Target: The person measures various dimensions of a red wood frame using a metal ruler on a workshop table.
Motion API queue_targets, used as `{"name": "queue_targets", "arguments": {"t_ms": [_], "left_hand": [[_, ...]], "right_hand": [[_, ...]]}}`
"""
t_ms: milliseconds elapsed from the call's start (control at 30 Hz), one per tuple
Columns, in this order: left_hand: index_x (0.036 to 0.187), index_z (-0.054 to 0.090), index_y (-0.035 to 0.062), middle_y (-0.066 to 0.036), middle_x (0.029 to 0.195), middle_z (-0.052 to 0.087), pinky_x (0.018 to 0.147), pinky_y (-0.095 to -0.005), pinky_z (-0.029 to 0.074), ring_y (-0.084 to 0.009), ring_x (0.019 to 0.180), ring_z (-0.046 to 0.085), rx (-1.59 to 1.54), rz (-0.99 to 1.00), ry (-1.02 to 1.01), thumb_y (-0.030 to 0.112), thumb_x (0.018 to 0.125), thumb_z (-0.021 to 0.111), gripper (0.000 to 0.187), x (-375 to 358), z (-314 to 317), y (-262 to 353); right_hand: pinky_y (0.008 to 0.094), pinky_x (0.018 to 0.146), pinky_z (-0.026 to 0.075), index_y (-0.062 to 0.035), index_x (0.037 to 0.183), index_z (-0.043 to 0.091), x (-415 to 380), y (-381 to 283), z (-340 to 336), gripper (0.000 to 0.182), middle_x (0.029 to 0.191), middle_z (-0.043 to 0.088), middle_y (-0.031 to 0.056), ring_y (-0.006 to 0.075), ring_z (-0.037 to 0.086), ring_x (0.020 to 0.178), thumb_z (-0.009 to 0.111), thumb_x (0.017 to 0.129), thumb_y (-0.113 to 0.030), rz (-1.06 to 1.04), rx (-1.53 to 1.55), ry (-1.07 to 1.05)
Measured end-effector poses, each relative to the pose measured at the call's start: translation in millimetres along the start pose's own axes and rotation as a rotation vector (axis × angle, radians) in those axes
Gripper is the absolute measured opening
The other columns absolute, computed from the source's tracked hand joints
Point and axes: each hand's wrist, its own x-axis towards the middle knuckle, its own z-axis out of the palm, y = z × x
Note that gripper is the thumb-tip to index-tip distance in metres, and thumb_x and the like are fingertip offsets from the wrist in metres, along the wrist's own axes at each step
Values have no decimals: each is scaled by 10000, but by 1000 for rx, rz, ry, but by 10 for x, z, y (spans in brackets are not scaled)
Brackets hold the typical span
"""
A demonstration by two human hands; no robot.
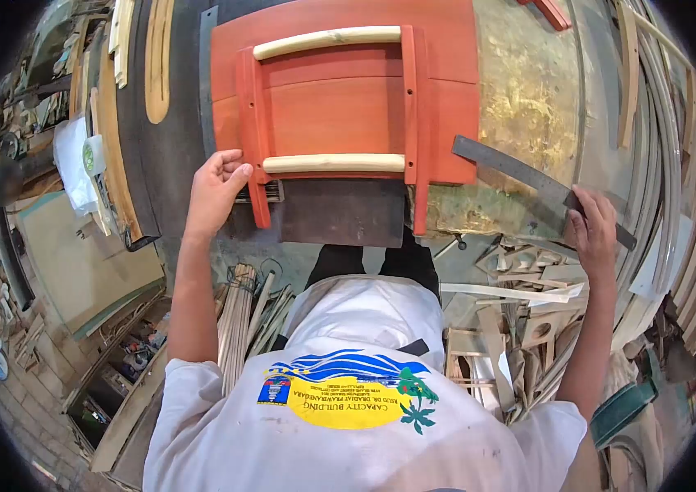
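A wooden frame [415, 98] with two red side posts and two pale, rounded crossbars lies on red boards [335, 111] on the workbench. My left hand [218, 190] is at the lower part of its left post, fingers curled and thumb against the post. Out to the right, my right hand [592, 223] is closed around a long dark metal ruler [512, 166]. The ruler's far end reaches the lower right corner of the red boards, to the right of the frame's right post. Part of the ruler is hidden under my fingers.
The workbench [528, 98] has a stained yellowish surface on the right. Long wooden strips [643, 148] stand along the right side. Wood offcuts [520, 328] and a bundle of sticks [237, 307] lie below the bench edge. A flat panel [77, 254] is at the left.
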Motion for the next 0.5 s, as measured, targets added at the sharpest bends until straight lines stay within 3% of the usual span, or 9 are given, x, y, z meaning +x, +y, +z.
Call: {"name": "queue_targets", "arguments": {"t_ms": [167,500], "left_hand": [[1161,619,-41,-24,976,663,778,-224,503,-59,850,590,-69,-19,-52,138,941,710,298,13,48,-22],[1166,605,-12,18,951,619,784,-208,474,-49,856,568,-52,-58,-29,146,919,745,324,22,70,2]], "right_hand": [[433,978,408,-76,1251,620,130,186,86,376,1118,628,124,340,563,1071,664,879,-105,-58,32,-27],[430,1003,399,-83,1244,629,345,46,135,396,1135,635,99,310,566,1089,678,852,-60,-107,34,-72]]}}
